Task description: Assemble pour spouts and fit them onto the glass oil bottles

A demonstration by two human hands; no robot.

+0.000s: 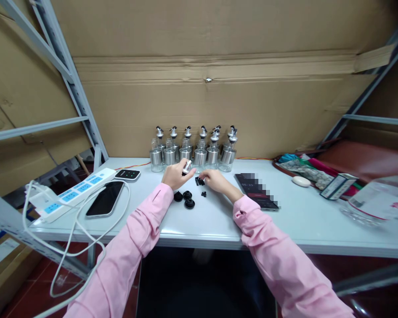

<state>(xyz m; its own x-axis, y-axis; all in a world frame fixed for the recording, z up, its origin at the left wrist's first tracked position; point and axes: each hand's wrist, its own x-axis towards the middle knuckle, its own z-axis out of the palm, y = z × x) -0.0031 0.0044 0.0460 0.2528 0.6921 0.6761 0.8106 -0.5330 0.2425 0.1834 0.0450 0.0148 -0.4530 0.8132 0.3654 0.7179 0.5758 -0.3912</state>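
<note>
In my left hand is a silver bottle pourer spout, pinched between thumb and fingers above the table. My right hand reaches down with its fingers closed together at a few small black plastic pieces; the fingertips partly hide what they grip. Another small black piece lies just nearer to me. Several round black stoppers rest on the table below my left hand. Behind both hands stand glass bottles with steel sleeves in two rows; some have silver pourers with black levers, and several front ones have bare necks.
A phone, a power strip with white cables and a small device lie left. To the right are a dark phone, a white oval object, a small box and a clear plastic bottle. Cardboard backs the table.
</note>
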